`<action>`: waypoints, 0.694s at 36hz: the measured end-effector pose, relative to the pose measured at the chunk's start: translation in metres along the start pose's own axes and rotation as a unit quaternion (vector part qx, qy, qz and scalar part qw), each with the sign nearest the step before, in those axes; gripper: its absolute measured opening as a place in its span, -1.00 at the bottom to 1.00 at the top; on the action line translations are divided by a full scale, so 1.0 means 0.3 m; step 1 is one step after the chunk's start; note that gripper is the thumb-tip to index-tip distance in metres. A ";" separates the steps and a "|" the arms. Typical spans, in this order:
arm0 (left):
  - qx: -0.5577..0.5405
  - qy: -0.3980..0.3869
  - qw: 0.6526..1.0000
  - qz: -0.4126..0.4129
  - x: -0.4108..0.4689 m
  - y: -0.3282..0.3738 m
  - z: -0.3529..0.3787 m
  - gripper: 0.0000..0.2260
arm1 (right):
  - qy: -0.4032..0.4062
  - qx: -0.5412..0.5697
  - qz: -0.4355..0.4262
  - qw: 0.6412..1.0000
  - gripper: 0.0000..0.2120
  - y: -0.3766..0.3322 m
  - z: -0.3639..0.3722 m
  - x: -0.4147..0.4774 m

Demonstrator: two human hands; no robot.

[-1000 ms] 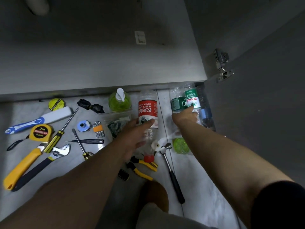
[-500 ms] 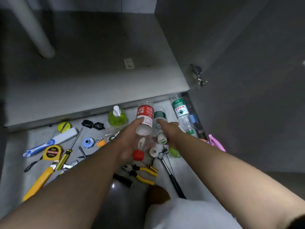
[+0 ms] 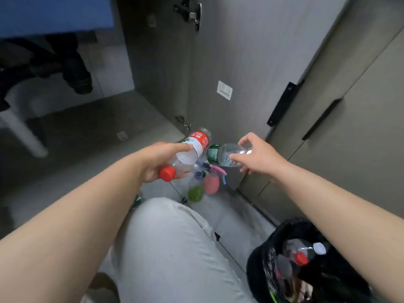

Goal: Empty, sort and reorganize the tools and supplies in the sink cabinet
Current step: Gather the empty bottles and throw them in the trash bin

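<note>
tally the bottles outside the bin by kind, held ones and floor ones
water bottles, held: 2 (red-label bottle in the left hand, green-label bottle in the right hand)
pink spray bottle, on the floor: 1
green-filled bottle, on the floor: 1
total: 4

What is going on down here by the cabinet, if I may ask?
A person holds a bottle in each hand: the left hand grips the red-labelled bottle, the right hand the green-labelled bottle. Two spray bottles are on the floor below; capped bottles already lie in the black-lined bin.
</note>
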State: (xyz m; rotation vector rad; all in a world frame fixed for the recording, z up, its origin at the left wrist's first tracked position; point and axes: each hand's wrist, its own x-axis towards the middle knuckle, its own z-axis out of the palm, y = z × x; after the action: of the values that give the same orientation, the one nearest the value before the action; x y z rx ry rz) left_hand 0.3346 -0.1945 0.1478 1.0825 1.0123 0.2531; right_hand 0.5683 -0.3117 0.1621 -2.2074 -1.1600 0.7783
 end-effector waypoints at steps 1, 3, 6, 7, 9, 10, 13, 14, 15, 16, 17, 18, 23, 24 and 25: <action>0.021 -0.019 1.000 0.001 -0.020 0.016 0.063 -0.68 | 0.011 -0.003 0.002 1.000 -0.64 0.036 -0.075 -0.051; 0.043 -0.044 0.998 0.012 -0.034 0.032 0.114 -0.66 | 0.013 -0.023 -0.005 1.000 -0.67 0.058 -0.162 -0.102; 0.097 -0.106 0.989 0.019 -0.055 0.030 0.268 -0.62 | 0.022 -0.053 0.013 0.998 -0.72 0.143 -0.320 -0.233; 0.111 -0.113 0.987 0.018 -0.059 0.025 0.323 -0.63 | 0.021 -0.063 0.024 0.998 -0.74 0.175 -0.369 -0.277; 0.132 -0.122 0.984 0.010 -0.062 0.008 0.428 -0.66 | 0.008 -0.082 0.045 0.996 -0.80 0.240 -0.454 -0.355; 0.144 -0.131 0.981 -0.003 -0.064 -0.004 0.475 -0.65 | -0.002 -0.091 0.056 0.994 -0.83 0.269 -0.489 -0.388; 0.156 -0.140 0.977 -0.035 -0.059 -0.055 0.587 -0.64 | -0.041 -0.131 0.092 0.986 -0.87 0.353 -0.560 -0.465; 0.154 -0.139 0.978 -0.037 -0.053 -0.076 0.614 -0.68 | -0.054 -0.148 0.107 0.982 -0.87 0.381 -0.570 -0.486; 0.154 -0.136 0.978 -0.036 -0.045 -0.098 0.633 -0.72 | -0.069 -0.169 0.123 0.975 -0.87 0.410 -0.571 -0.502; 0.158 -0.131 0.978 -0.034 -0.037 -0.117 0.648 -0.73 | -0.083 -0.189 0.140 0.968 -0.87 0.442 -0.565 -0.515; 0.162 -0.124 0.978 -0.031 -0.029 -0.131 0.653 -0.71 | -0.097 -0.205 0.155 0.962 -0.86 0.473 -0.550 -0.521; 0.164 -0.115 0.979 -0.026 -0.021 -0.140 0.655 -0.68 | -0.107 -0.218 0.168 0.955 -0.86 0.505 -0.528 -0.524; 0.137 -0.087 0.987 0.004 -0.009 -0.145 0.662 -0.59 | -0.122 -0.237 0.250 0.931 -0.77 0.688 -0.361 -0.517; 0.136 -0.081 0.987 0.009 -0.010 -0.146 0.663 -0.60 | -0.111 -0.236 0.265 0.928 -0.78 0.725 -0.325 -0.512; 0.135 -0.077 0.988 0.013 -0.011 -0.146 0.662 -0.61 | -0.097 -0.240 0.277 0.925 -0.79 0.758 -0.292 -0.509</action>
State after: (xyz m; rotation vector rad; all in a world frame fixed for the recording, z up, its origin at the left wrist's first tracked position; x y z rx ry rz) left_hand 0.4762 -0.3397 0.1323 1.3400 0.9108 0.0510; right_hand 0.6825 -0.5700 0.1076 -2.9977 -0.8758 1.0398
